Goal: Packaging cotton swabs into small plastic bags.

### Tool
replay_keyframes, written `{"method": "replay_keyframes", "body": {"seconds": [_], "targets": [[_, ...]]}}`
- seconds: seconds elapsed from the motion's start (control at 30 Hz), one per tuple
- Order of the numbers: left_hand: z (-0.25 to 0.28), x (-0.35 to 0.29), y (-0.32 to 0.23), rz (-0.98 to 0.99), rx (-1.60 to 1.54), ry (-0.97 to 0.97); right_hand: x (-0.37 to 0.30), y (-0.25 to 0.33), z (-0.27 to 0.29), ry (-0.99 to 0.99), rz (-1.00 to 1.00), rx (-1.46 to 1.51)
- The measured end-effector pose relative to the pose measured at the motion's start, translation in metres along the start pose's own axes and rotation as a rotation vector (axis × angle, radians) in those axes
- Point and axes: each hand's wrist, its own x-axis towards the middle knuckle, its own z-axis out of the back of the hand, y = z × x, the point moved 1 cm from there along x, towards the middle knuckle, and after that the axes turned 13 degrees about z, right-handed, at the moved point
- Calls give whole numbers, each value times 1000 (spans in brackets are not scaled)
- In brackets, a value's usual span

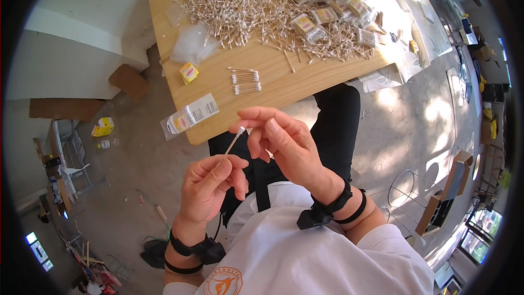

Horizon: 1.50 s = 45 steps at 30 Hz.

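My left hand pinches a cotton swab between thumb and forefinger, its wooden stick slanting up to a white cotton tip. Around that upper tip hovers my right hand, fingers apart and loosely bent; a fingertip is beside the cotton, though whether it touches I cannot tell. Both hands are in front of the wooden table's near edge, over my lap. On the table, several cotton swabs lie side by side in a small row. To their left sits a small yellow and white packet.
A large heap of loose swabs covers the back of the table. Packed swab bundles lie on its right side. A clear plastic bag is at the left, and a labelled plastic pack lies at the near left corner.
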Motion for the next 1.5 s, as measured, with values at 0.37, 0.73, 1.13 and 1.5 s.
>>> {"method": "replay_keyframes", "body": {"seconds": [0.37, 0.73, 1.13, 1.5], "targets": [[-6, 1, 7, 51, -81, 160, -3, -1, -12, 127, -50, -68], [-15, 1, 9, 94, -239, 335, -2, 8, -18, 72, 59, 24], [-17, 0, 13, 141, -233, 351, -3, 1, -6, 11, 82, 11], [-17, 1, 18, 178, -259, 405, -2, -6, 4, 16, 89, 25]]}}
